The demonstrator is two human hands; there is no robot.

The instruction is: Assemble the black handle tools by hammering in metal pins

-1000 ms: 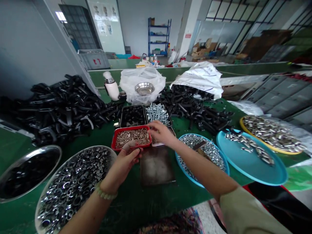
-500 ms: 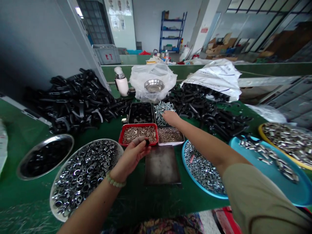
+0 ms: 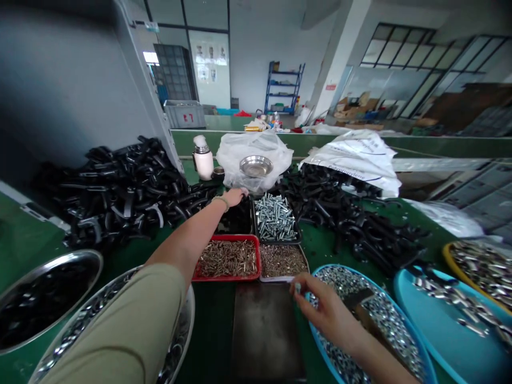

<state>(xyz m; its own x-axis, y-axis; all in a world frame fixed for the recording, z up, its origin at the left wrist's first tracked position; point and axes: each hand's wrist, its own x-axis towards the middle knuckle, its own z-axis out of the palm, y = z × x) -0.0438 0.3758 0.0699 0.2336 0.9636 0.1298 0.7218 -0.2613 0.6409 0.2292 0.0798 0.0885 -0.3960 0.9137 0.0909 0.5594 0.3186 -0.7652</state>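
Green table [image 3: 212, 325], 2 hands [image 3: 235, 197] [image 3: 328, 312] above, blue shelving [image 3: 285, 84], pale wall [image 3: 248, 64]

Single head camera: faces forward and down over your bench [image 3: 214, 330], right hand [image 3: 326, 309] near, left hand [image 3: 233, 197] farther, shelf [image 3: 283, 84] far off.

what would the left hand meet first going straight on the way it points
The left hand would probably meet the translucent plastic bag first, before the metal bowl, though depth is unclear.
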